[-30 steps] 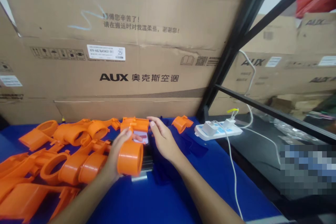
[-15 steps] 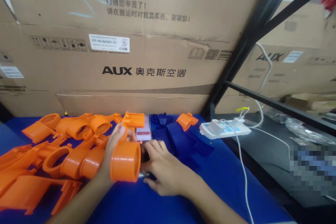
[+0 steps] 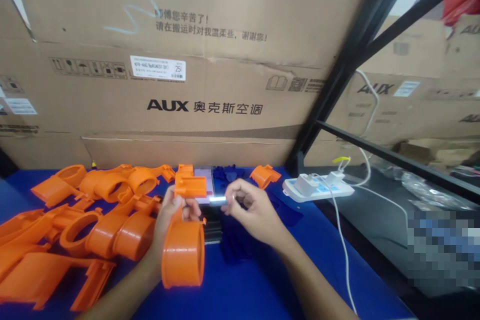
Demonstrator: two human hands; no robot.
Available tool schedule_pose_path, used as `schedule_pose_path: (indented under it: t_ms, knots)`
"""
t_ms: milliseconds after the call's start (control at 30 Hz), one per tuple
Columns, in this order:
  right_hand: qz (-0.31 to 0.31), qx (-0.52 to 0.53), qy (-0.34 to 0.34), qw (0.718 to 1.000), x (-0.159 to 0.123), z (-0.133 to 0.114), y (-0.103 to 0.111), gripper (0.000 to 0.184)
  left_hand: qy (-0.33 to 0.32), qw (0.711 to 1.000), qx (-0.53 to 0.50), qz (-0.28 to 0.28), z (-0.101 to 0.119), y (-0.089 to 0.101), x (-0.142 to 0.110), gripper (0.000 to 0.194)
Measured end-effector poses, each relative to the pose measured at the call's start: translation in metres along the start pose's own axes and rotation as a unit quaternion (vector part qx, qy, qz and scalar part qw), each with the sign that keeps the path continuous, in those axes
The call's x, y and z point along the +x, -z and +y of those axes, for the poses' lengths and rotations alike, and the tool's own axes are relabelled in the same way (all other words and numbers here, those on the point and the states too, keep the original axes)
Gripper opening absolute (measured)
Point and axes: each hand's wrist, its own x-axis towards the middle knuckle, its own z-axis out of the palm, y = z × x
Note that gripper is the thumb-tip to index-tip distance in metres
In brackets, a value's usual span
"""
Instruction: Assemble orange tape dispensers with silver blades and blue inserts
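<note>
My left hand (image 3: 169, 220) is closed around an orange plastic part (image 3: 183, 255) with a wide ring at its near end and a flat bracket at its far end, held above the blue table (image 3: 240, 290). My right hand (image 3: 253, 210) pinches a small shiny metal piece (image 3: 218, 199) and holds it just right of the part's bracket. Under both hands lies a black block (image 3: 213, 227), with a phone-like device (image 3: 204, 180) beyond it.
A heap of several similar orange parts (image 3: 75, 220) covers the table's left side. One small orange piece (image 3: 265, 175) and dark blue pieces (image 3: 240, 240) lie to the right. A white power strip (image 3: 318, 187) with chargers and cables sits right. Large cardboard boxes (image 3: 187, 60) wall off the back.
My right hand rose from the table by the black block, now pinching a small shiny piece near the part's bracket. The left hand tilted the orange part, ring end lower.
</note>
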Motion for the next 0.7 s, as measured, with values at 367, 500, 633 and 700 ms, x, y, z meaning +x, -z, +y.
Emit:
schedule_pose_path:
  t_ms: [367,500,633,700]
  knots:
    - [0.154,0.150,-0.026,0.976,0.008,0.012,0.004,0.031,-0.021,0.999,0.029,0.013,-0.017,-0.002,0.003,0.045]
    - [0.145,0.135,-0.019,0.980,0.007,0.013,0.001,0.036,-0.025,0.999,0.044,0.008,-0.019,0.000,0.007,0.044]
    - [0.155,0.124,-0.020,0.980,0.007,0.011,0.000,0.035,-0.025,0.999,0.047,0.001,-0.018,0.001,0.008,0.047]
    - [0.157,0.125,-0.024,0.979,0.007,0.010,-0.001,0.034,-0.006,0.999,0.049,-0.001,-0.016,0.002,0.009,0.050]
